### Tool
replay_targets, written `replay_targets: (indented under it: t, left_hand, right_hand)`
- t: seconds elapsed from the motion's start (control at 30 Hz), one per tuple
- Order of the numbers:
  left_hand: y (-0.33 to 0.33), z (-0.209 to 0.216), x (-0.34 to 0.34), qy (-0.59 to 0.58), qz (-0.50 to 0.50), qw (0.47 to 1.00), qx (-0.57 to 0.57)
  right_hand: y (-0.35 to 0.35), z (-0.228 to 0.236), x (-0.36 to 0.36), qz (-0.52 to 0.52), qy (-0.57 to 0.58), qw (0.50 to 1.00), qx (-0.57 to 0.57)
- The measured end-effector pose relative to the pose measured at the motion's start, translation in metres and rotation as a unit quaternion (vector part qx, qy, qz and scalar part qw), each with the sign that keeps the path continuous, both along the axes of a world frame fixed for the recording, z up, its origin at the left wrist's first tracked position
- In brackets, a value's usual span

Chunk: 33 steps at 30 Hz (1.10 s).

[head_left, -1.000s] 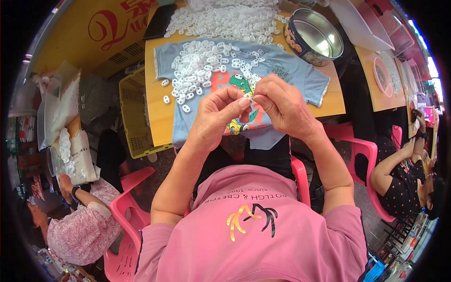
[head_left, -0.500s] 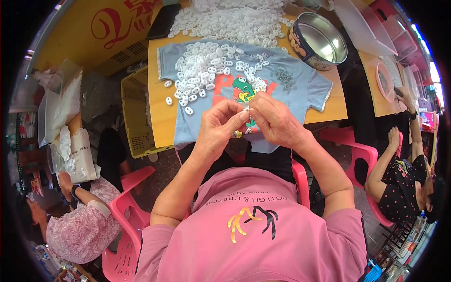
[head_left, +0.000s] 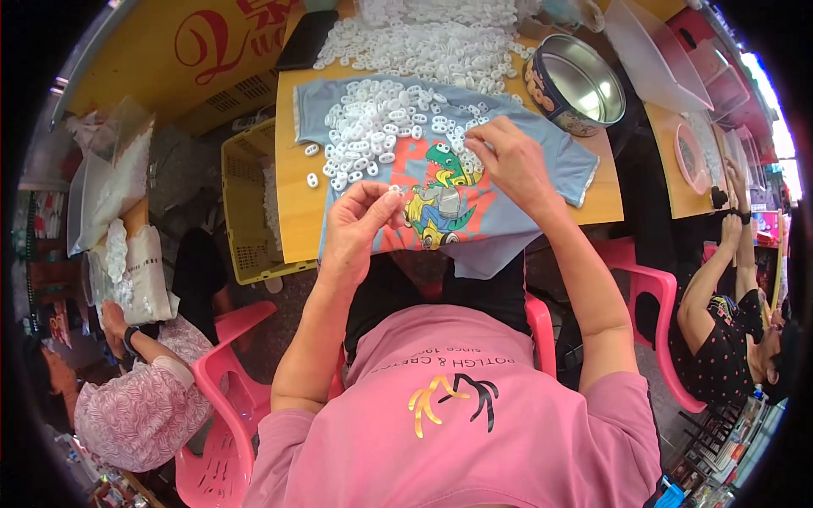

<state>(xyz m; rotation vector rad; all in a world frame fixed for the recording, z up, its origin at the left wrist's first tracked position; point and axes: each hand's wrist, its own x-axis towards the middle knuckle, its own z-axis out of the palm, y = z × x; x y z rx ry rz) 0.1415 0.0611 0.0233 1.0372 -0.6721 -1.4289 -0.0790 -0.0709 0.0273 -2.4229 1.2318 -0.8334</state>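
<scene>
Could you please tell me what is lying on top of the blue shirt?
White two-holed pieces lie piled on the shirt; what they and the right hand cover cannot be seen.

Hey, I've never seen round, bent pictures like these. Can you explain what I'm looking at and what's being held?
There's no machine here, just a person's bare hands. A wide fisheye camera worn on the head looks down, which bends straight edges. On the yellow table lies a blue T-shirt with a pile of white two-holed pieces on it; a round tin stands beyond. The left hand pinches a small white piece. The right hand is beside other pieces; whether it grips one is unclear.
</scene>
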Motion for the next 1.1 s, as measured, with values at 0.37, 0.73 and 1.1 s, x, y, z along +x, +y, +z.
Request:
replay_targets:
  t: [0.37,0.73,1.1]
  left_hand:
    - [0.000,0.001,0.002,0.005,0.001,1.000,-0.006]
    - [-0.023,-0.003,-0.020,0.008,-0.041,0.999,-0.014]
    - [-0.056,-0.006,-0.049,0.022,-0.043,0.998,-0.043]
  right_hand:
    - [0.000,-0.008,0.012,0.024,0.051,0.998,-0.025]
    - [-0.008,-0.003,-0.003,0.000,-0.252,0.918,0.307]
    - [0.007,-0.002,0.003,0.015,-0.388,0.810,0.440]
